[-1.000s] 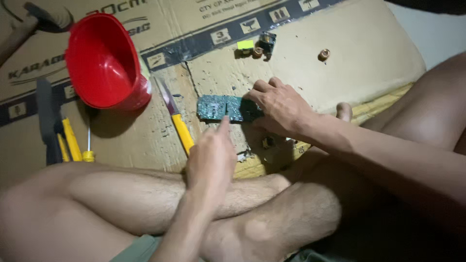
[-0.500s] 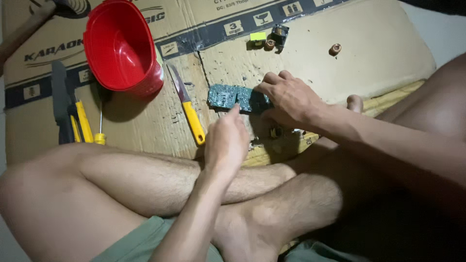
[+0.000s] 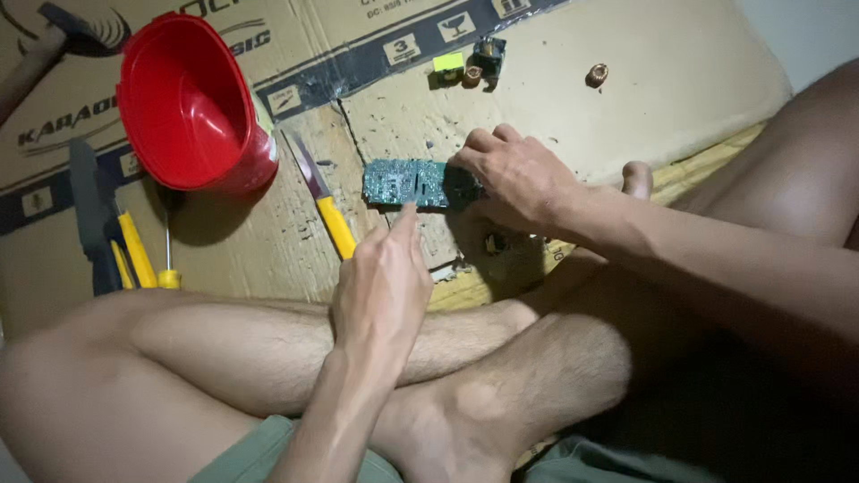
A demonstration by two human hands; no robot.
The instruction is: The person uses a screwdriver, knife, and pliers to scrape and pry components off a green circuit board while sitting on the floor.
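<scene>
Hands working a green circuit board (image 3: 407, 184) on cardboard: right hand (image 3: 514, 174) is gripping its end, left hand (image 3: 385, 277) is pointing a loose finger, needing steady pressure next.

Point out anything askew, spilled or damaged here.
The red plastic bowl lies tipped on its side, nothing spilled. The flattened cardboard sheet is torn and scuffed beside the green circuit board under the right hand.
</scene>
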